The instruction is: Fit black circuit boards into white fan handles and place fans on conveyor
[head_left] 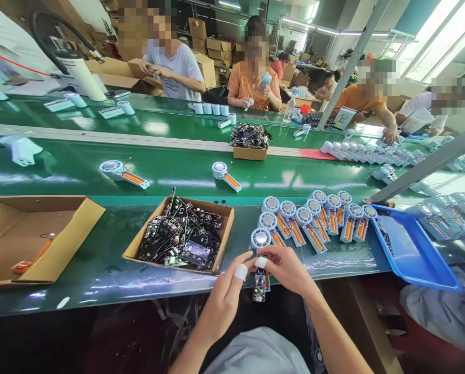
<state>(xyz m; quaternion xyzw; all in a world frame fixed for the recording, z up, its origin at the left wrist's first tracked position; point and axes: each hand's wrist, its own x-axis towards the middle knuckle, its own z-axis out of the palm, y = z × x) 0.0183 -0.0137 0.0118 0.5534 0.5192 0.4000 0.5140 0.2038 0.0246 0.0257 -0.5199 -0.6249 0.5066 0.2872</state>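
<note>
Held part: a small dark circuit board (259, 285) with a fan piece behind it was held upright between both hands, just off the near edge of the desk (100, 270), above the person's lap.
Left hand: the left hand (227, 296) was closed on the circuit board from the left, its thumb wrapped in white tape and pressed to the board's top.
Right hand: the right hand (285, 267) pinched the same board from the right, a taped fingertip touching its upper end, the other fingers curled.
Board box: an open cardboard box (147, 239) heaped with dark circuit boards stood just left of the hands on the green desk.
Fan row: a cluster of fan halves (314, 218), each with a round white head and an orange battery, lay just beyond the right hand, overlapping one another.
Blue tray: a blue tray (411, 254) sat at the right end of the cluster, tilted over the desk's edge.
Left box: a second, wider cardboard box (33, 228) lay well to the left, something orange in its corner.
Belt: two single fan units (123, 174) (225, 174) lay on the green conveyor belt (61, 176) beyond the boxes.
Far side: several other people (251, 78) sat across the belt, handling white parts.
</note>
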